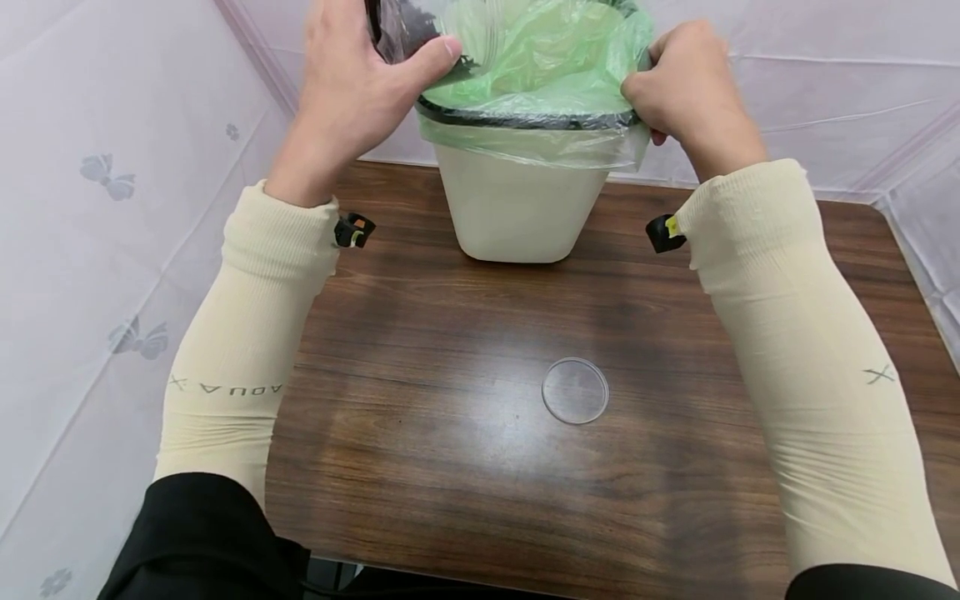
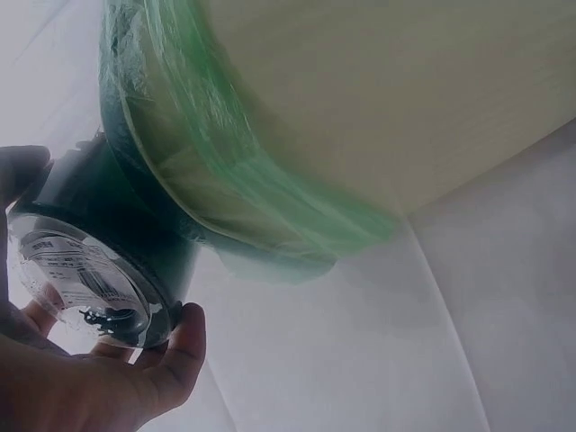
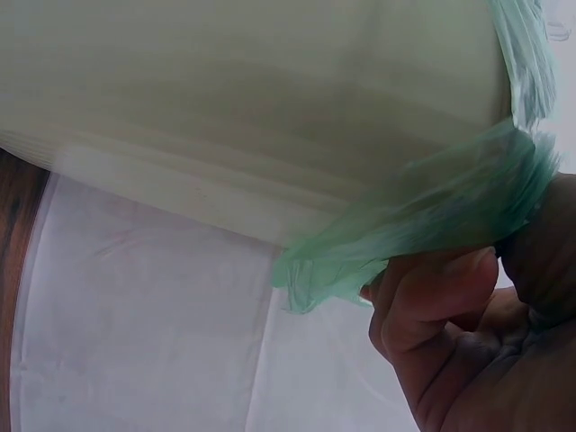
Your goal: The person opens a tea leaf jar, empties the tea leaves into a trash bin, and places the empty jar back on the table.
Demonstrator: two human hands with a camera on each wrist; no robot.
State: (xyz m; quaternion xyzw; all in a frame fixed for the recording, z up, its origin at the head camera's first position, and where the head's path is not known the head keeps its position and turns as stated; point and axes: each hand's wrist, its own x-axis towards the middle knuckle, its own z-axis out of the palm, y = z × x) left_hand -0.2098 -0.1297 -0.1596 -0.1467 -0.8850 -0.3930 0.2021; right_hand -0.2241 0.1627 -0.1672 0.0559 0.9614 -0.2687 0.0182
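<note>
My left hand [image 1: 352, 92] grips a clear plastic jar [image 2: 76, 270] with dark contents, tipped sideways over the left of the bin's mouth. In the left wrist view, the jar's base with a white printed label faces the camera, and a few dark bits lie inside it. A pale bin [image 1: 521, 200] stands upright, lined with a thin green plastic bag [image 1: 555, 54] folded over its dark rim [image 1: 517, 119]. On the bin's right side, my right hand [image 1: 693, 92] pinches the rim and the bag's overhang, its fingers curled. The bin's inside bottom is hidden.
A round clear lid [image 1: 575, 391] lies flat on the brown wooden table [image 1: 420, 483], in front of the bin. White patterned sheeting [image 1: 112, 275] hangs on the left, behind and on the right.
</note>
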